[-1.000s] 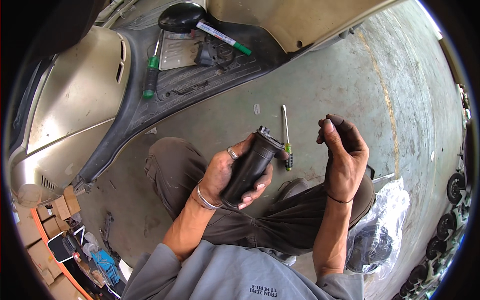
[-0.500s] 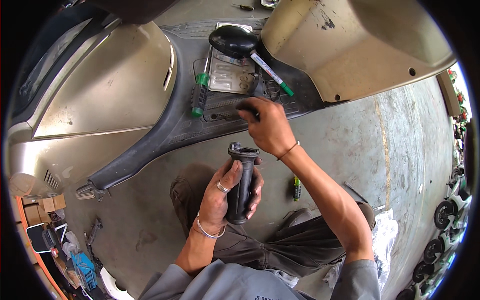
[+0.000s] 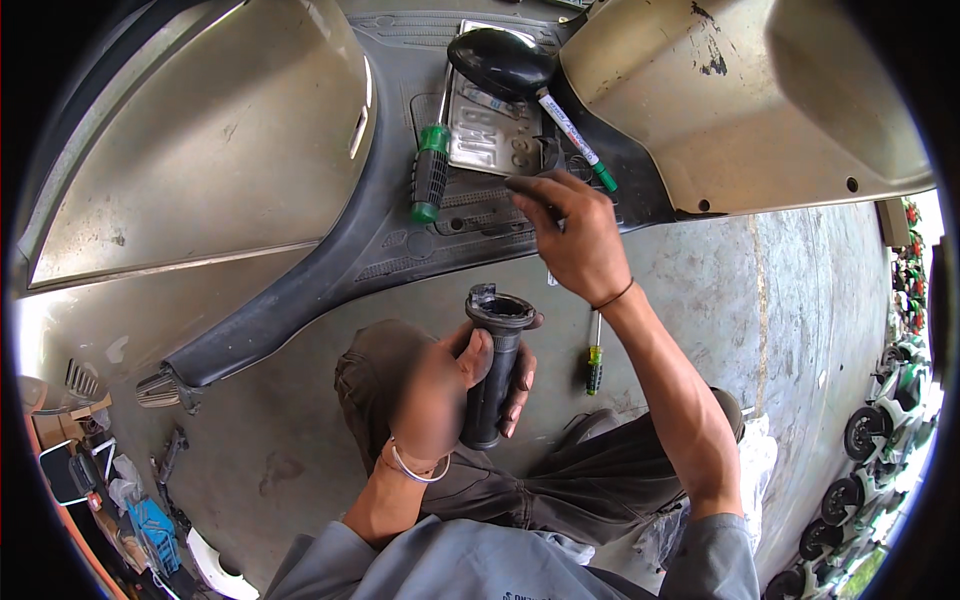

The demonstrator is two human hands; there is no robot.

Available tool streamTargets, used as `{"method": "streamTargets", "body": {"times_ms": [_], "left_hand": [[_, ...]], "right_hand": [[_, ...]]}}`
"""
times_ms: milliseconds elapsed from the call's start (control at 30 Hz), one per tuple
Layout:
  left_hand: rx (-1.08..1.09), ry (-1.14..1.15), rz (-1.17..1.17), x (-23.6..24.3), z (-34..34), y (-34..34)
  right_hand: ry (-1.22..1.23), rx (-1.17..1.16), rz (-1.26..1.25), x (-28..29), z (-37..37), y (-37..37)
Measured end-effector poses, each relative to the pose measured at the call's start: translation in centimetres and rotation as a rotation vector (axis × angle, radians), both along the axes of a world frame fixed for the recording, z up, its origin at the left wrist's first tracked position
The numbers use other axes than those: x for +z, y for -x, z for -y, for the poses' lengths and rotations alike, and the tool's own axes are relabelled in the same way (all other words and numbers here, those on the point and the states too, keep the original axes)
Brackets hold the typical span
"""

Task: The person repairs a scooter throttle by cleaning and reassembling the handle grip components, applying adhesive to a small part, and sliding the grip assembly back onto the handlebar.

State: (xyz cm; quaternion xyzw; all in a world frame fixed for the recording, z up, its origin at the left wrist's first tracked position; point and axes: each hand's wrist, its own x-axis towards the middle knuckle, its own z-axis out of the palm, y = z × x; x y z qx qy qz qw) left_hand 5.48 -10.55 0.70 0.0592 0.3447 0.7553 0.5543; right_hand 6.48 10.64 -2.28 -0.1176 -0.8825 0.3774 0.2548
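Note:
My left hand [image 3: 428, 395], partly blurred, is wrapped round a black handlebar grip [image 3: 487, 385]. The grip stands nearly upright above my lap, its wide flanged end on top and a small notched lug at the rim. My right hand [image 3: 580, 238] is over the near edge of the black footboard [image 3: 395, 245], its dark-smudged fingers curled toward the thumb. Whatever those fingers hold, if anything, is hidden. Close by on the footboard lie a metal number plate [image 3: 472, 140], a green-and-black screwdriver [image 3: 429, 178], a white marker with a green cap [image 3: 572, 132] and a glossy black rounded part [image 3: 500, 62].
Gold scooter body panels rise at the left [image 3: 200, 160] and right [image 3: 720, 120]. A yellow-handled screwdriver [image 3: 595, 370] lies on the grey floor beyond my legs. Clear plastic [image 3: 755, 460] sits at my right. A blue basket [image 3: 155, 530] and white part [image 3: 215, 565] are at lower left.
The view has shifted, so the scooter and tools appear farther right and slightly higher. My left hand still holds the grip, and my right hand stays curled over the footboard's edge.

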Motion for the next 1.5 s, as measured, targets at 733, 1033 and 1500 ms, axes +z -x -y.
{"method": "streamTargets", "body": {"times_ms": [733, 1033, 1500], "left_hand": [[-0.232, 0.018, -0.007, 0.3, 0.0, -0.7], [-0.250, -0.020, 0.058, 0.1, -0.4, -1.0], [-0.244, -0.011, 0.205, 0.0, -0.9, -1.0]], "right_hand": [[0.164, 0.460, 0.051, 7.3, 0.6, -5.4], [-0.249, 0.241, -0.144, 6.4, -1.1, -5.7], [-0.398, 0.461, 0.000, 7.1, -2.7, -8.8]]}}
